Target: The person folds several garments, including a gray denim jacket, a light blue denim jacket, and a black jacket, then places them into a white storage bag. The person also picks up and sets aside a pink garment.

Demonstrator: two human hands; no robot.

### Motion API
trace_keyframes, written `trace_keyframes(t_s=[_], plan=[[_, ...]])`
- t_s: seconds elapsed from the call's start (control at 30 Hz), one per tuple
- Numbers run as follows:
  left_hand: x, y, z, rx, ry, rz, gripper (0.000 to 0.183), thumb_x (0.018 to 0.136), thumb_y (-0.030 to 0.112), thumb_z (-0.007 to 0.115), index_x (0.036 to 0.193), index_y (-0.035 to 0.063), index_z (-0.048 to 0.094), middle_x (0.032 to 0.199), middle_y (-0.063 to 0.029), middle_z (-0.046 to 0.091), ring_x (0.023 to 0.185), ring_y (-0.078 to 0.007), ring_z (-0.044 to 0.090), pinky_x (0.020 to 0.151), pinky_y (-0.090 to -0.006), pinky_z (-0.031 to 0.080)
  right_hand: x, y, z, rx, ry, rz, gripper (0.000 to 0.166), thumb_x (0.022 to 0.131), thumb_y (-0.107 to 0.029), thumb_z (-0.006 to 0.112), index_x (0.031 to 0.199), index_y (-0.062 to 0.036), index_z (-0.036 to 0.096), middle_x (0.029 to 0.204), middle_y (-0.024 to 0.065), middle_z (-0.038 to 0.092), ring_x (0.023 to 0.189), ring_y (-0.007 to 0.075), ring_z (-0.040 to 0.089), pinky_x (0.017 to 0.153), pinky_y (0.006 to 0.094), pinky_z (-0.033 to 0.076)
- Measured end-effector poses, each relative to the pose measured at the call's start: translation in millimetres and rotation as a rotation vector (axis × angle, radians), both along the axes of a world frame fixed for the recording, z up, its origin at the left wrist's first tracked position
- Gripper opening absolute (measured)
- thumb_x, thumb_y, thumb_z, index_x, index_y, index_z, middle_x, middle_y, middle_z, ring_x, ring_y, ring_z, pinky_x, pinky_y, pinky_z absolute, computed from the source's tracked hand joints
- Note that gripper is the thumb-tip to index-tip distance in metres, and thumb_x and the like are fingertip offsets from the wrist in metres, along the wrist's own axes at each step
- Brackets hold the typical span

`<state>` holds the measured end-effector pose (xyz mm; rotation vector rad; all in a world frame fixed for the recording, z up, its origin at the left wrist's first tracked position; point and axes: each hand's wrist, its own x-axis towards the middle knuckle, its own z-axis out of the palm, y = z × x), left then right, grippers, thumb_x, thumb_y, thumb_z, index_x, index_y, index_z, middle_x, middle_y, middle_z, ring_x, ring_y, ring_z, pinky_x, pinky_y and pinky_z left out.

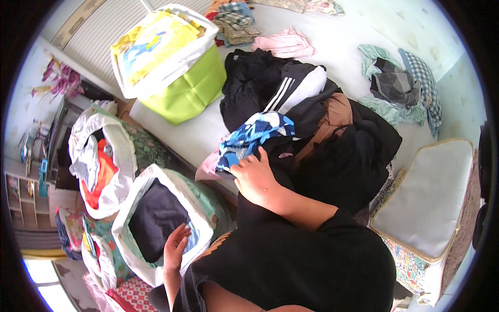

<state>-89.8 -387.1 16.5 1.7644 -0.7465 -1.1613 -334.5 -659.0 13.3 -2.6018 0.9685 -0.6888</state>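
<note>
My right hand (255, 177) reaches across in front of me, its spread fingers at the near edge of a blue, white and navy camouflage-patterned garment (253, 134). Whether the fingers pinch the cloth is hard to see. Pale pink fabric (208, 167) shows beneath that garment. Beyond it is a heap of dark clothes (249, 80), including a black-and-white piece with white stripes (298, 87) and a brown garment (336, 113). My left hand (176, 247) hovers over the near side of a white-lined fabric basket (142, 269), empty and with fingers apart. Dark folded cloth (158, 218) lies inside that basket.
A lime-green storage bin (191, 85) with yellow printed fabric (161, 43) stands on the bed (339, 31). Another lined basket (117, 199) holds orange and grey clothes. An open-lidded storage case (425, 199) is at right. Pink cloth (286, 43) and a checked cushion (423, 84) lie farther off.
</note>
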Motion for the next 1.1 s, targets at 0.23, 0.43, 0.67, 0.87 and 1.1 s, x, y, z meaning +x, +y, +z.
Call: trace_keyframes(t_s=[0.23,0.43,0.67,0.87,1.1], plan=[[3,0,37,-0.217,-0.641,-0.184,0.107,0.066,0.009,0.085,0.152,0.0032,0.022,0.156,-0.0163,0.029,0.143,-0.0308,0.030,0.115,-0.0400,0.026,47,33,106,0.093,-0.353,0.389,0.010,0.078,-0.007,0.061,0.088,-0.0039,0.059,0.082,0.0148,0.061,0.081,0.0351,0.061,0.071,0.0429,0.048],[0,-10,78,-0.707,-0.674,-0.025,0.106,0.069,0.015,0.085,0.152,0.0014,0.020,0.154,-0.0193,0.029,0.144,-0.0307,0.026,0.116,-0.0380,0.023,106,108,175,0.343,-0.613,0.841,0.020,0.078,0.006,0.048,0.096,0.0015,0.056,0.092,0.0184,0.061,0.088,0.0373,0.061,0.080,0.0392,0.049],[56,58,54,-0.459,-0.316,0.422,0.024,0.092,0.001,0.057,0.116,-0.0001,0.063,0.089,0.0015,0.062,0.078,-0.0081,0.052,0.073,-0.0236,0.046,146,97,130,0.023,-0.510,0.414,0.029,0.081,0.003,0.048,0.105,-0.0073,0.063,0.097,0.0173,0.066,0.085,0.0328,0.065,0.079,0.0386,0.051],[118,163,83,-0.821,0.323,0.728,0.027,0.098,0.017,0.054,0.122,0.0033,0.058,0.106,-0.0073,0.068,0.091,-0.0200,0.067,0.080,-0.0331,0.056,61,-63,116,-0.308,-0.434,-0.337,0.036,0.082,-0.003,0.049,0.117,-0.0057,0.059,0.108,0.0184,0.064,0.097,0.0335,0.062,0.085,0.0418,0.049],[145,198,71,-0.858,0.177,0.614,0.042,0.096,0.013,0.054,0.136,0.0009,0.048,0.121,-0.0108,0.063,0.106,-0.0212,0.064,0.089,-0.0358,0.053,93,-53,104,-0.059,-0.483,0.005,0.065,0.082,-0.020,0.074,0.137,-0.0017,0.045,0.135,0.0200,0.051,0.124,0.0292,0.049,0.103,0.0428,0.040]])
